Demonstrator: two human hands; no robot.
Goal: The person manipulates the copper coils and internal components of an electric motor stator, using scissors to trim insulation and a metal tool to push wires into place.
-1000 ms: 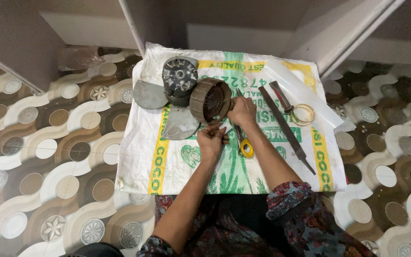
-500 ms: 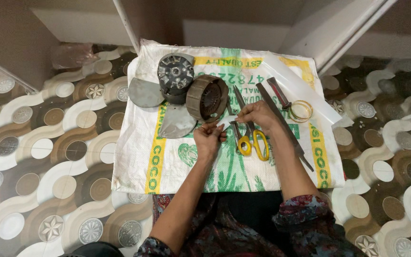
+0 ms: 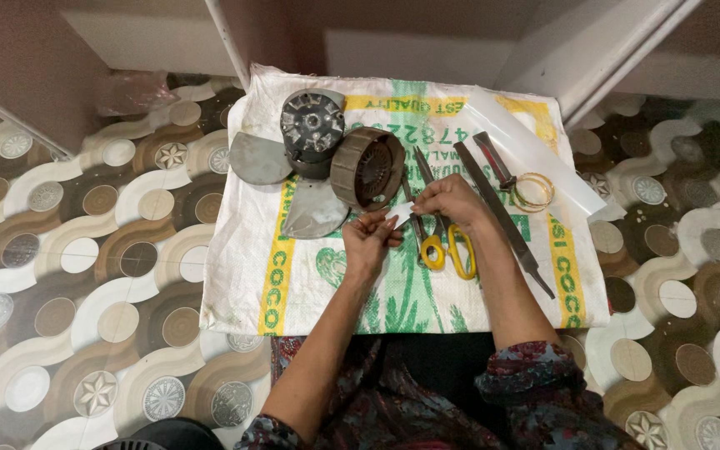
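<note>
My left hand [image 3: 371, 242] and my right hand [image 3: 452, 202] meet over a white woven sack [image 3: 243, 283] spread on the floor. Between their fingertips they pinch a small white piece [image 3: 399, 216], paper or tape by the look of it. Yellow-handled scissors [image 3: 444, 247] lie on the sack just below my right hand, blades pointing away from me. A round brown ribbed housing [image 3: 367, 167] stands on its side right above my hands. Beside it sits a dark grey fan hub with grey blades [image 3: 312, 126].
A long dark flat file [image 3: 502, 217] and a second red-handled tool [image 3: 493, 159] lie right of my hands. Thin gold rings [image 3: 533, 191] and a white strip [image 3: 535, 154] sit further right. Patterned tile floor [image 3: 85, 275] surrounds the sack; walls close behind.
My right hand has left the scissors, which now lie on the sack, and has joined my left hand on the small white piece. The view shifted slightly.
</note>
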